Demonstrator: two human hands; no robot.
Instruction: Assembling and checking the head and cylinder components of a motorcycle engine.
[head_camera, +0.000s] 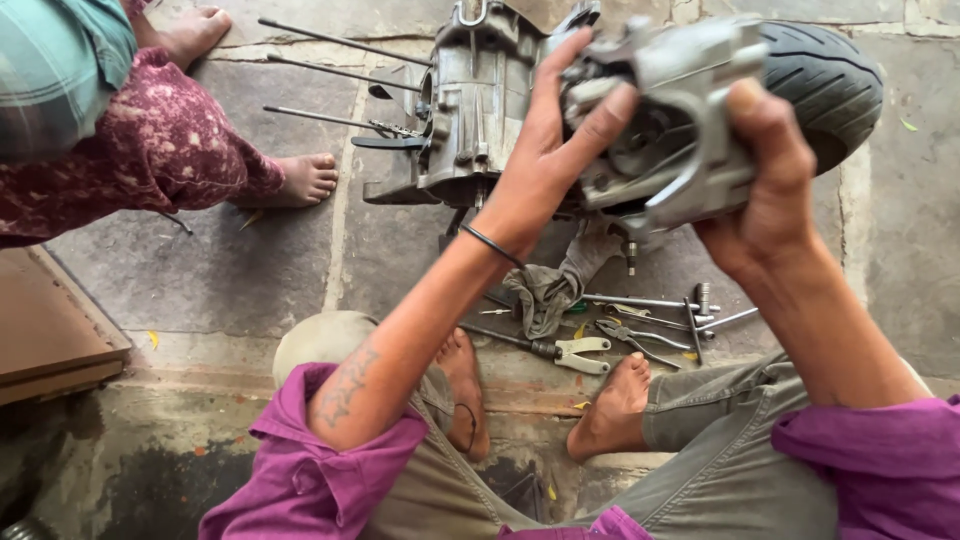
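Note:
Both my hands hold up a grey cast-metal engine part (680, 110) close to the camera. My left hand (555, 150) grips its left side, fingers spread over the top edge. My right hand (770, 180) clasps its right side, thumb hooked over the casting. Behind the part, on the stone floor, lies a scooter engine block (470, 100) with long studs sticking out to the left, joined to a black tyre (825, 80).
Hand tools (640, 330), pliers and a grey rag (550, 285) lie on the floor by my bare feet (610, 410). Another person's legs and bare feet (305, 180) stand at the upper left. A wooden board (50, 340) lies at the left edge.

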